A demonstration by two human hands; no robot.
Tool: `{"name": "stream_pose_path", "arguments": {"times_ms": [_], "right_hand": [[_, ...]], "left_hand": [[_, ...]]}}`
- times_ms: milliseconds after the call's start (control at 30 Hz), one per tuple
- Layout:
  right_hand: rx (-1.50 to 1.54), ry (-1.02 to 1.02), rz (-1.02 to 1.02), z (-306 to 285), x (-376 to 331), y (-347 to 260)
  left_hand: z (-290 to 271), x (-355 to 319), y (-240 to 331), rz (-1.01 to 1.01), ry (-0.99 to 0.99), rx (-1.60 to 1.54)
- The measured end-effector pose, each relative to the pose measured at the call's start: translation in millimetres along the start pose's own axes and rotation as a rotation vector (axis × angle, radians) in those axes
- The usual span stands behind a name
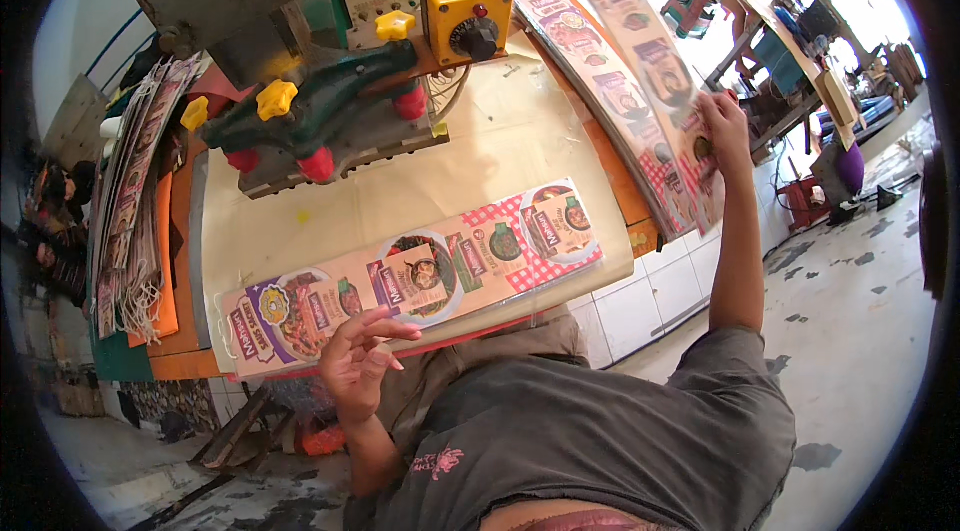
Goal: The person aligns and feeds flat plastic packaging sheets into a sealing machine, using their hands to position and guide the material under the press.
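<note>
Strip (420,281) on sheet (520,131) along desk (190,363) near edge; press (335,116) behind; pile (140,201) at left edge, stack (612,91) along right edge.

Wearer's top: T-shirt (600,426), faded charcoal grey, soft fabric, creased across the front. Left chest carries a small pink print (441,461): ragged, flower-like shape plus tiny lettering, too small to make out. Right sleeve (738,361) is short and loose, same grey, plain hem. Neckline is a curved dark edge. Right forearm (738,251) bare; left hand (362,356) and right hand (722,126) bare too. Lap: brown-grey cloth (480,359), wrinkled; trousers or shorts, can't tell.
</note>
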State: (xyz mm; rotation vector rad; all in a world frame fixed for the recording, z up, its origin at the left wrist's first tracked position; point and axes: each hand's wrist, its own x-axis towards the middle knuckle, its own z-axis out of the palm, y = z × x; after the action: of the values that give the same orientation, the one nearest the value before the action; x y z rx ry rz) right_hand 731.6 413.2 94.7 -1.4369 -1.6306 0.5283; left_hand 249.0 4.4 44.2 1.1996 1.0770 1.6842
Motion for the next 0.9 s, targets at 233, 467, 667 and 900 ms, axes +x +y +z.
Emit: {"name": "stream_pose_path", "arguments": {"times_ms": [233, 467, 667, 900], "right_hand": [[-0.424, -0.391, -0.037, 44.6, 1.3, 18.9], [-0.400, -0.363, -0.061, 46.3, -4.4, 20.1], [-0.376, -0.367, -0.084, 38.9, -11.6, 28.7], [-0.492, -0.005, -0.399, 44.3, -50.8, -29.4]], "left_hand": [[-16.9, -10.8, -0.4, 0.050, 0.135, 0.103], [-25.7, -9.6, 1.7, 0.044, 0.218, 0.289], [-21.8, -6.2, -1.4, 0.038, 0.234, 0.350], [-16.7, -2.5, -0.4, 0.009, 0.228, 0.327]]}}
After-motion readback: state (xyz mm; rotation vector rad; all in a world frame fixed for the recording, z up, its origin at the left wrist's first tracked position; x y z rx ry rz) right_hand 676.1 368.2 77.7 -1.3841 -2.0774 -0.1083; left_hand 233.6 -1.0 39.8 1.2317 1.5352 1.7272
